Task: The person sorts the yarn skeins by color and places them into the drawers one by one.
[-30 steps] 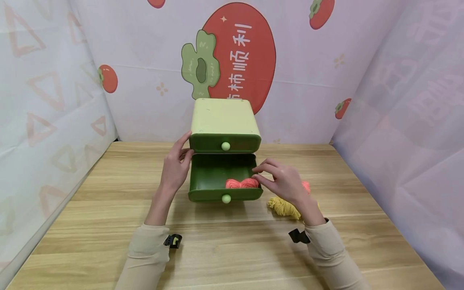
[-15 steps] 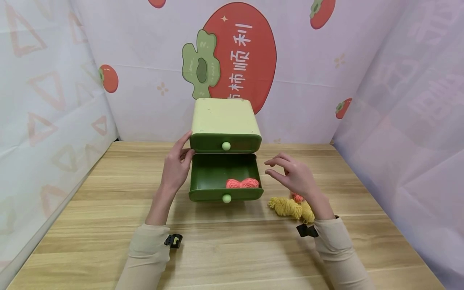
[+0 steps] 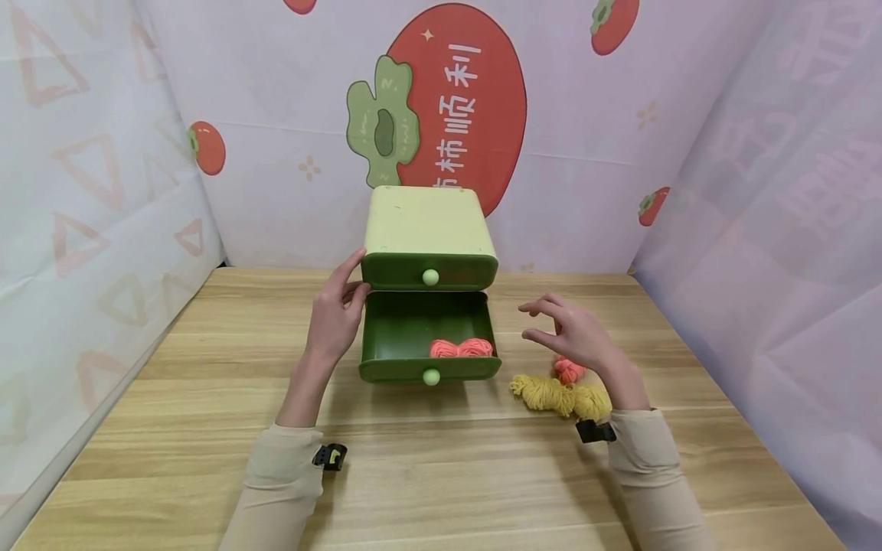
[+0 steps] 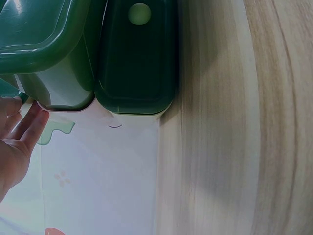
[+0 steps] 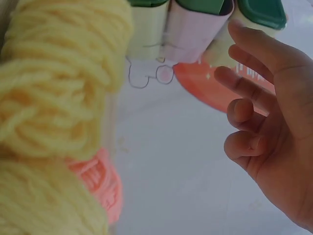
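Note:
A small drawer cabinet (image 3: 427,218) with a cream top and green drawer fronts stands at the middle of the table. Its middle drawer (image 3: 400,337) is pulled out, with a coral-pink skein of yarn (image 3: 460,349) lying inside at the front right. My left hand (image 3: 334,317) rests at the cabinet's left side, fingers extended against it beside the upper drawer. To the right of the cabinet, my right hand (image 3: 575,333) hovers with loosely bent fingers and nothing in them. Below it lie a yellow skein of yarn (image 3: 544,394) and a second coral-pink skein (image 3: 569,370).
The upper drawer front (image 3: 462,272) and the bottom drawer (image 4: 137,63) are pushed in. Wood-grain tabletop (image 3: 427,474) extends around the cabinet. Printed cloth (image 3: 276,199) walls off the back and both sides.
My right hand has drawn away rightward from the open drawer's right wall, uncovering more of the yarn on the table. My left hand and the pink skein in the drawer have stayed put.

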Motion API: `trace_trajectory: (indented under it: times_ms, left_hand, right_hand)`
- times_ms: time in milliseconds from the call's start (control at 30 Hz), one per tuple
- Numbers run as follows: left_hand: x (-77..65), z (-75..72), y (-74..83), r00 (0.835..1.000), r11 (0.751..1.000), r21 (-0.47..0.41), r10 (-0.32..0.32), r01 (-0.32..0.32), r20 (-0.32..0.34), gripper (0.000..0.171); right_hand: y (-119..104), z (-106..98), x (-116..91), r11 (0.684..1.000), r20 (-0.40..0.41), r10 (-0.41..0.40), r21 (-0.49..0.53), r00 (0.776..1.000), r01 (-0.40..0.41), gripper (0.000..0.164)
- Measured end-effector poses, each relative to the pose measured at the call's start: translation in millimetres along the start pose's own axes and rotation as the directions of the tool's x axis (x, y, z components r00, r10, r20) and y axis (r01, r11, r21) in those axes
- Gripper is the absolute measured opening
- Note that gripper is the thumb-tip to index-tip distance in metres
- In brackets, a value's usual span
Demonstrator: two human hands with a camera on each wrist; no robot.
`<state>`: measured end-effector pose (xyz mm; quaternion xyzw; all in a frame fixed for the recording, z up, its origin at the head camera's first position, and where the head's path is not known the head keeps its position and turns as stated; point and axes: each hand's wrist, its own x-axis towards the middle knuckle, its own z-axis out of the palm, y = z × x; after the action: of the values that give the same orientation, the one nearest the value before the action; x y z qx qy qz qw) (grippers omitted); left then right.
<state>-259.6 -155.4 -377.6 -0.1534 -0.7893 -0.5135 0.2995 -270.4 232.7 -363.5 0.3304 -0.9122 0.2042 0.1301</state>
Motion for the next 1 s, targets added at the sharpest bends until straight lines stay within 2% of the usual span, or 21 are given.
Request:
trace_trajectory:
  times_ms: [167,333,567,867,1000]
  left_hand:
    - [0.3,0.4,-0.2,1.0,1.0,0.003,-0.002,0.002,0.001,0.056]
    - [0.0,-0.1,0.1,1.0,1.0,0.005,0.001,-0.001,-0.007,0.055]
    - [0.5,2.6,-0.5,1.0,1.0,-0.022,0.019,-0.019,-0.001,0.054]
    - [-1.2,2.1,0.0,1.0,1.0,0.01,-0.013,0.013,0.011,0.058]
    - [-1.2,-0.3,1.3,1.0,1.0,0.011,-0.023,0.023,0.014,0.058]
  right_hand:
    - [14,-2,-5,0.996,0.094,0.079,0.042,0.992,-0.083,0.044]
    - [26,-3,-10,0.986,0.147,0.14,0.068,0.979,-0.151,0.047]
    - [39,-3,-21,0.981,0.151,0.167,0.078,0.974,-0.18,0.047]
    - [53,-3,-36,0.972,0.172,0.184,0.112,0.968,-0.205,0.048]
    - [58,-2,-43,0.973,0.178,0.195,0.089,0.965,-0.213,0.047]
